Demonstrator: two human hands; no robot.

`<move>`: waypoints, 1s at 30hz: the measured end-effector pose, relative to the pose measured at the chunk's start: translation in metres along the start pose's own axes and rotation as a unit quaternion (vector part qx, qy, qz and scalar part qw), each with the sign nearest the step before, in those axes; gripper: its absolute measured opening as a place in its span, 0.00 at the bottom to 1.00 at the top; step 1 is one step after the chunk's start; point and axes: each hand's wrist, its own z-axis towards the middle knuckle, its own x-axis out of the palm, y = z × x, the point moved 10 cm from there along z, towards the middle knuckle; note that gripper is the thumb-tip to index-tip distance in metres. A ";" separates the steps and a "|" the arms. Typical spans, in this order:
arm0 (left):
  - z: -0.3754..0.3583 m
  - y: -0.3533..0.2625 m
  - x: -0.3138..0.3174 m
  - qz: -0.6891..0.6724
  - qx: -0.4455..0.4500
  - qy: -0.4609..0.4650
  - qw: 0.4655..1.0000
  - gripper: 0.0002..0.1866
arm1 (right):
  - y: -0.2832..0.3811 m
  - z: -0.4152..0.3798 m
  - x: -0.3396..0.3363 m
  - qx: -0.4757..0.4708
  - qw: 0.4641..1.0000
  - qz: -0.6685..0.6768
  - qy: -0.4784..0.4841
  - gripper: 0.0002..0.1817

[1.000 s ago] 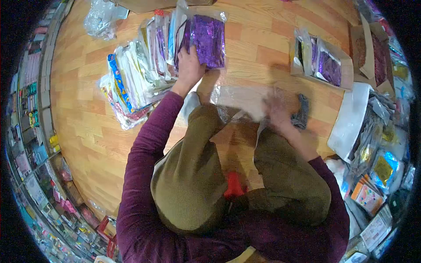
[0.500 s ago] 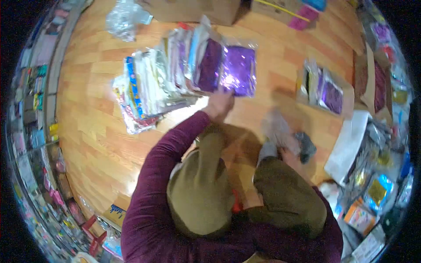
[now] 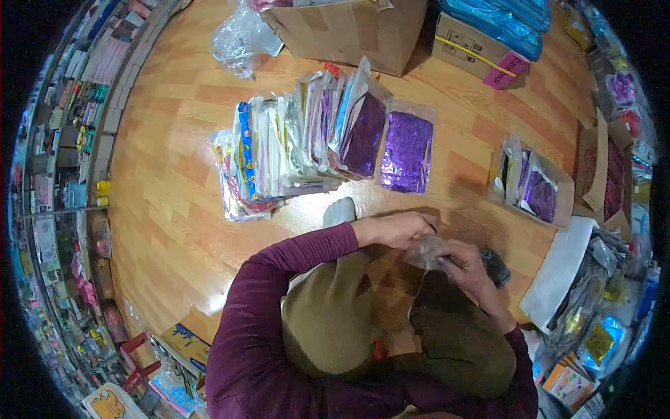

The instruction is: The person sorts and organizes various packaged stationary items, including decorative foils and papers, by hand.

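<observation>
Both my hands are together above my knees, at a crumpled piece of clear plastic (image 3: pixel 424 253), perhaps a bag. My right hand (image 3: pixel 466 265) pinches it from the right. My left hand (image 3: pixel 399 230) is closed at its upper left edge, with the fingertips partly hidden. A flat purple shiny packet (image 3: pixel 407 152) in clear wrap lies on the floor beyond my hands. To its left leans a row of wrapped packets (image 3: pixel 296 143), white, silver, blue and purple, the rightmost one dark purple.
A cardboard box (image 3: pixel 349 35) stands at the back, beside a crumpled plastic bag (image 3: pixel 241 38). At right are an open box of packets (image 3: pixel 534 183) and a taller carton (image 3: pixel 593 164). Shelves of goods (image 3: pixel 66 146) line the left. A dark object (image 3: pixel 494 268) lies by my right hand.
My left hand has left the purple packet and come back toward me to the clear plastic at my right hand. The purple packet now lies apart from the row. The view has shifted.
</observation>
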 end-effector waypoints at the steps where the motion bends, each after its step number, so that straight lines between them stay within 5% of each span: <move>1: -0.001 0.009 -0.001 -0.037 -0.054 0.017 0.998 0.21 | 0.001 0.002 -0.001 -0.001 1.000 0.003 -0.002 0.13; 3: -0.023 -0.012 -0.063 0.059 -0.013 -0.149 0.987 0.15 | 0.005 -0.002 -0.026 -0.031 0.991 0.028 -0.126 0.14; 4: -0.041 0.010 -0.086 0.005 -0.080 -0.194 0.978 0.14 | -0.003 -0.004 -0.026 -0.024 0.991 0.031 -0.127 0.14; 5: -0.063 -0.015 -0.131 0.093 -0.095 -0.255 0.958 0.13 | -0.025 -0.010 -0.039 0.026 0.980 0.031 -0.195 0.14; 6: -0.100 0.017 -0.159 0.010 -0.226 -0.327 0.918 0.10 | -0.047 -0.021 -0.051 0.078 0.961 0.030 -0.262 0.14; 8: -0.188 0.041 -0.219 -0.016 -0.315 -0.499 0.807 0.07 | -0.081 -0.037 -0.059 0.124 0.947 0.048 -0.294 0.14; 9: -0.229 0.058 -0.249 -0.088 -0.203 -0.585 0.780 0.06 | -0.098 -0.048 -0.066 0.154 0.933 0.063 -0.319 0.13; 10: -0.269 0.063 -0.281 0.008 -0.162 -0.615 0.772 0.13 | -0.109 -0.055 -0.070 0.166 0.928 0.062 -0.327 0.13; 11: -0.289 0.062 -0.292 0.262 -0.347 -0.501 0.749 0.23 | -0.120 -0.060 -0.073 0.198 0.925 0.031 -0.324 0.15; 13: -0.344 0.062 -0.294 -0.098 -0.277 -0.800 0.524 0.28 | -0.144 -0.070 -0.079 0.237 0.916 0.002 -0.325 0.17; 14: -0.339 0.073 -0.293 -0.102 -0.280 -0.793 0.531 0.28 | -0.144 -0.073 -0.087 0.216 0.906 -0.148 -0.333 0.20; 15: -0.339 0.045 -0.301 0.155 -0.296 -0.794 0.507 0.32 | -0.141 -0.074 -0.089 0.192 0.876 -0.293 -0.331 0.24; 16: -0.321 0.015 -0.300 0.402 -0.289 -0.744 0.449 0.36 | -0.151 -0.078 -0.089 0.200 0.874 -0.292 -0.333 0.24; 18: -0.249 0.024 -0.273 0.385 -0.247 -0.676 0.578 0.34 | -0.181 -0.088 -0.081 0.286 0.861 -0.308 -0.285 0.32; 19: -0.196 0.023 -0.246 0.403 -0.303 -0.584 0.637 0.31 | -0.187 -0.094 -0.076 0.290 0.861 -0.309 -0.283 0.32; 20: -0.170 0.079 -0.215 0.166 -0.195 -0.569 0.781 0.34 | -0.194 -0.099 -0.071 0.304 0.847 -0.348 -0.262 0.35; 21: -0.102 0.044 -0.183 0.281 -0.170 -0.417 0.848 0.33 | -0.197 -0.102 -0.068 0.316 0.833 -0.386 -0.240 0.38; 22: -0.074 0.071 -0.144 0.278 -0.147 -0.321 0.894 0.32 | -0.194 -0.104 -0.067 0.317 0.832 -0.389 -0.237 0.38; 25: -0.031 0.131 -0.057 0.334 -0.338 -0.007 0.880 0.41 | -0.194 -0.124 -0.068 0.401 0.798 -0.386 -0.230 0.41; 27: -0.040 0.155 -0.025 0.302 -0.385 0.069 0.869 0.45 | -0.206 -0.146 -0.069 0.478 0.761 -0.370 -0.233 0.40; 30: -0.035 0.133 0.011 0.228 -0.246 0.011 0.942 0.48 | -0.253 -0.173 -0.054 0.479 0.795 -0.312 -0.204 0.38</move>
